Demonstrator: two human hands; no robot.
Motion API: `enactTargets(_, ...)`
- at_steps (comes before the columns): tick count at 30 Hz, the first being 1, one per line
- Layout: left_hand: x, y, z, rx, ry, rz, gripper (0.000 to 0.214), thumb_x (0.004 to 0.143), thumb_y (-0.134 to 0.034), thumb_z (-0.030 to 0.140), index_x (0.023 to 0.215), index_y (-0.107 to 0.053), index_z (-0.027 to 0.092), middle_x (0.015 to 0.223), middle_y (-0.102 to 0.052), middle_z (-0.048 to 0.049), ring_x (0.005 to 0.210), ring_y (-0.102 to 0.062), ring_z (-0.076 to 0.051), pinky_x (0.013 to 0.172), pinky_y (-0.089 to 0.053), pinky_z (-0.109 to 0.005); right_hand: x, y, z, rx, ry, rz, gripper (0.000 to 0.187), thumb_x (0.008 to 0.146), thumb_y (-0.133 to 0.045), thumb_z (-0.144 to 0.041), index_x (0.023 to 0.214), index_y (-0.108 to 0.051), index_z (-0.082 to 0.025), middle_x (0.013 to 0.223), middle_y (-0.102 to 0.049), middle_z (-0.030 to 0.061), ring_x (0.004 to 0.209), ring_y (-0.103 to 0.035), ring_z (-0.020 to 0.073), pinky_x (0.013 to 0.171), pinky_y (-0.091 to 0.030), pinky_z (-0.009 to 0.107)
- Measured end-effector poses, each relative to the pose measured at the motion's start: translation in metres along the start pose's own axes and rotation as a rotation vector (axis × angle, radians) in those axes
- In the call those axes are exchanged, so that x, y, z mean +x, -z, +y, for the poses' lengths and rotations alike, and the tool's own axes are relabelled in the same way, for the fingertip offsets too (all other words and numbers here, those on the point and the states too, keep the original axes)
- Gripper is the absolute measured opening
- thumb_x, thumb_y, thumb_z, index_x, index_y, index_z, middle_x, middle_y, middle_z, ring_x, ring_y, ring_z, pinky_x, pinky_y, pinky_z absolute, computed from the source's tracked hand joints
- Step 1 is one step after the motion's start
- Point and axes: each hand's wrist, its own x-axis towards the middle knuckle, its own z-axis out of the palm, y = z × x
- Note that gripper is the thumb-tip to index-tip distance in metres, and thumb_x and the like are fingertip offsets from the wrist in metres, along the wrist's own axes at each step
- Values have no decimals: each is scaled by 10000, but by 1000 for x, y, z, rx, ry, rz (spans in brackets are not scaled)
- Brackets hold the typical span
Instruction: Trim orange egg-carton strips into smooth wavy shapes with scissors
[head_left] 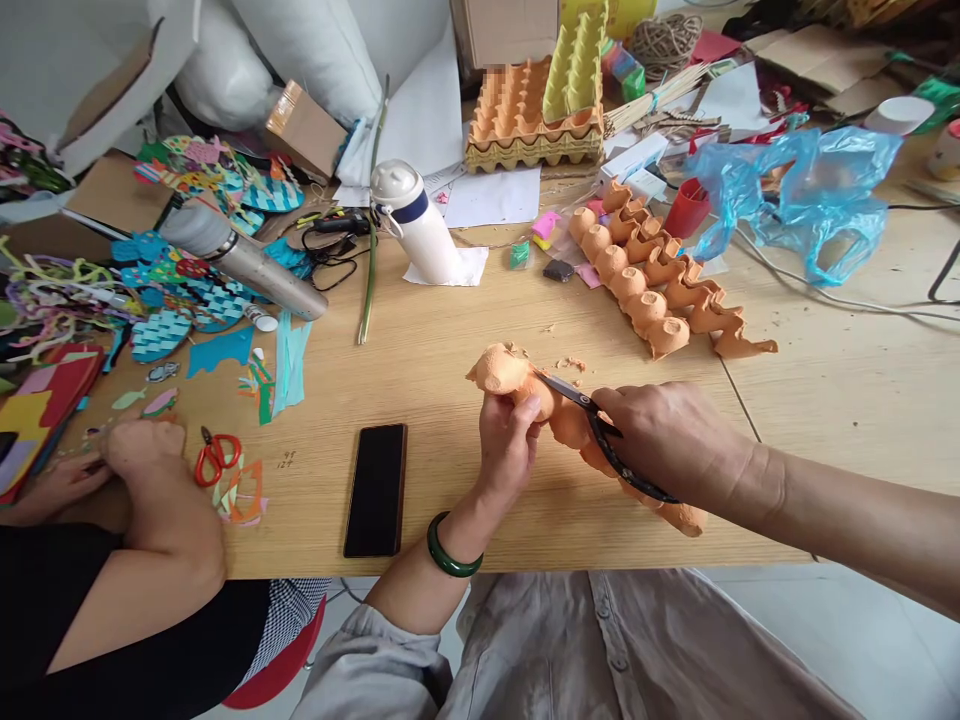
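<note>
An orange egg carton strip (572, 426), a single row of cups, slants across the front of the table. My left hand (506, 445) pinches it from below near its upper left end, thumb on one cup. In my right hand (667, 435) is a pair of black-handled scissors (568, 391), its blades lying against the edge of the strip near the end cup. My hand partly hides the handles. Small orange scraps (571, 364) lie just behind. Farther back rests another piece of orange egg carton (637, 285) with cups upward.
A black phone (375, 490) lies left of my left hand. A co-worker's hands (142, 450) rest at the far left, near red-handled scissors (217, 456). Behind stand a white bottle (420, 225), stacked egg trays (517, 110) and a blue plastic bag (817, 190).
</note>
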Motion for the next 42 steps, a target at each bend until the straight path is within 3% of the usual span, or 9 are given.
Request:
enactTargets(4,1,-1,-4,-9,46,-22,428,745,-768,363,1136,-659,227,1128,-727,-62,1073,-685,-260,820,-562,-323,7,-10,15,122,-4,51,186,851,-585,-194,676,-647,-209,613,-650,91,505,-530,180,498,-237,326)
enactTargets(9,7,3,-4,-33,161,-72,423,718,-789,375,1090,-669,217,1057,-737,-62,963,-699,-243,750,-553,-322,16,-17,45,541,114,2,393,870,-577,-328,508,-474,-213,488,-475,2,450,-381,101,460,-288,280)
enactTargets(14,12,6,2,-124,215,-139,408,741,-766,443,1069,-688,212,993,-740,-53,927,-700,-221,811,-565,-326,22,-16,65,1207,10,-439,324,897,-604,-518,809,-632,-207,543,-384,-61,374,-321,88,330,-269,257)
enactTargets(16,13,6,5,-152,237,-121,406,726,-760,453,1038,-676,208,987,-737,-46,943,-707,-227,844,-572,-340,26,-20,69,1420,22,-464,308,922,-570,-503,873,-627,-204,588,-328,-78,388,-236,70,321,-230,238)
enactTargets(18,15,6,6,-151,248,-92,412,707,-759,454,1024,-663,209,974,-729,-32,926,-712,-226,842,-577,-349,30,-26,70,1493,-1,-419,326,950,-529,-511,887,-613,-202,603,-303,-83,402,-204,67,322,-204,227)
enactTargets(24,21,12,5,-99,151,-91,416,759,-709,424,1124,-665,227,1050,-728,-36,942,-696,-219,813,-565,-330,25,-33,61,1077,92,-237,562,776,-706,-737,683,-526,-213,586,-442,-43,502,-492,113,448,-477,258)
enactTargets(28,20,11,5,-78,56,-100,442,784,-702,387,1197,-661,236,1094,-728,-38,937,-681,-202,795,-550,-302,21,-24,55,1011,-17,-209,614,810,-613,-797,638,-497,-219,523,-458,-34,414,-492,120,396,-447,279)
enactTargets(35,20,12,5,-41,27,-119,378,796,-708,411,1131,-679,238,1077,-728,-38,977,-672,-216,768,-515,-286,26,-6,55,721,112,-119,482,835,-634,-660,656,-620,-213,473,-489,-41,346,-470,105,356,-350,241)
enactTargets(42,20,13,9,-56,24,-120,322,813,-709,396,1100,-698,251,929,-688,-31,838,-644,-202,678,-486,-282,30,10,56,577,152,-154,440,944,-517,-505,638,-570,-194,474,-428,-40,386,-409,65,429,-326,233)
